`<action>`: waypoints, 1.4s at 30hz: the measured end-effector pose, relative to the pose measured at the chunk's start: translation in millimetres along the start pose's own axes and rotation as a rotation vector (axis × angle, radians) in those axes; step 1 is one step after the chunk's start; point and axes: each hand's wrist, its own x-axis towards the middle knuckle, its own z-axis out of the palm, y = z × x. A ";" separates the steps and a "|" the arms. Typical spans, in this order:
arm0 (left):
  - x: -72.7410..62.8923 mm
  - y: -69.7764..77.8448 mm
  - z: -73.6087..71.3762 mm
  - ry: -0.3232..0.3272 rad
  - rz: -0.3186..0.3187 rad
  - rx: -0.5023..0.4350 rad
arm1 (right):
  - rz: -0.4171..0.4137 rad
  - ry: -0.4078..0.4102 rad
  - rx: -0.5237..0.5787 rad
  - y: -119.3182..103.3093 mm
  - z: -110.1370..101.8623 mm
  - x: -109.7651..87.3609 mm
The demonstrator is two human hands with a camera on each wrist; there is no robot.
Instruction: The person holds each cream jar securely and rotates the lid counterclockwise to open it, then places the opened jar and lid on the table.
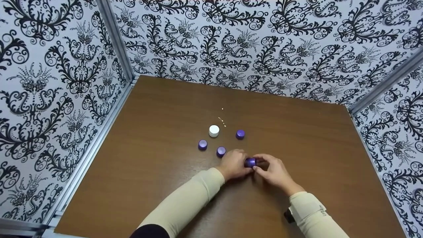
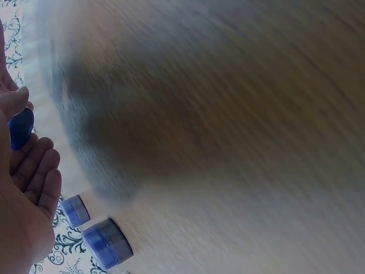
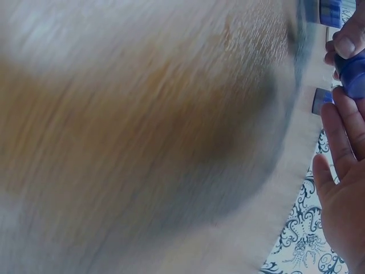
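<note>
A small purple jar (image 1: pixel 251 162) is held between my two hands, lying on its side in the head view. My left hand (image 1: pixel 234 163) grips it from the left; its thumb presses the jar (image 3: pixel 352 74) in the right wrist view. From the other side, my right hand (image 1: pixel 276 172) pinches the jar's end between thumb and fingers. Just beyond the left hand stands a purple jar (image 1: pixel 221 151), with another purple jar (image 1: pixel 203 144) to its left. A third purple jar (image 1: pixel 240 134) and a white jar (image 1: pixel 214 131) stand farther back. The hands partly cover the held jar.
The brown wooden table (image 1: pixel 158 132) lies under everything. A few pale yellow specks (image 1: pixel 222 121) show behind the white jar. Patterned wall panels (image 1: pixel 231 43) with metal posts (image 1: pixel 115 39) rise along the back and sides.
</note>
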 end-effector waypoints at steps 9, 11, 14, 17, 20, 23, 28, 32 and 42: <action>0.5 -0.1 -0.7 -0.036 -0.025 0.006 | 0.049 -0.043 0.039 0.8 0.4 0.7; 0.5 -0.3 -0.3 -0.032 -0.022 0.006 | 0.053 -0.045 0.032 1.3 0.6 0.8; 0.3 -0.7 0.5 -0.028 -0.019 0.007 | 0.047 -0.046 0.025 1.6 0.8 0.8; 0.0 -0.9 0.8 -0.027 -0.020 0.002 | 0.035 -0.039 0.023 1.4 0.7 0.7; 0.2 -0.9 0.4 -0.024 -0.021 -0.005 | 0.022 -0.035 0.024 1.3 0.4 0.8; 0.5 -0.7 0.0 -0.021 -0.019 -0.007 | 0.021 -0.037 0.028 1.3 0.2 0.6; 0.5 -0.4 -0.1 -0.018 -0.011 -0.004 | 0.049 -0.041 0.020 0.8 0.2 -0.6; 0.0 -0.1 0.2 -0.009 -0.011 0.009 | 0.058 -0.049 0.020 0.4 0.4 -1.2; -0.6 0.6 -0.8 0.009 -0.011 0.018 | 0.025 -0.044 0.018 0.8 0.1 -1.5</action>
